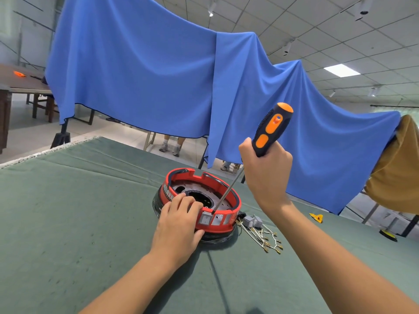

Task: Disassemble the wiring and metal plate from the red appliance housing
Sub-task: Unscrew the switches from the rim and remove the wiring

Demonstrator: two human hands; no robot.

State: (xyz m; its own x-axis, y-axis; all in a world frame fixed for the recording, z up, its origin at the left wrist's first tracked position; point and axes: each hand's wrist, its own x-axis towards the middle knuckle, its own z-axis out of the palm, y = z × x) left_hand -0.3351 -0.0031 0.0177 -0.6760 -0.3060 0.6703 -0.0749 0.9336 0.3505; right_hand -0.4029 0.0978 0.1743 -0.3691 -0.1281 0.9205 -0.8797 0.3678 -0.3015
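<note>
The housing (pixel 217 220) sits on the bench (pixel 68 211), steadied by the left hand (pixel 179 225), whose fingers are curled over its near rim. The screwdriver (pixel 269 130) is gripped by the right hand (pixel 265 171), its tip set at the rim beside the switch (pixel 205 219). The wiring (pixel 260 232) lies outside, just right of the housing; the plate (pixel 217 193) is inside. A slip is judged likely: a slanted shaft could skid off, striking the left fingers or cracking plastic.
</note>
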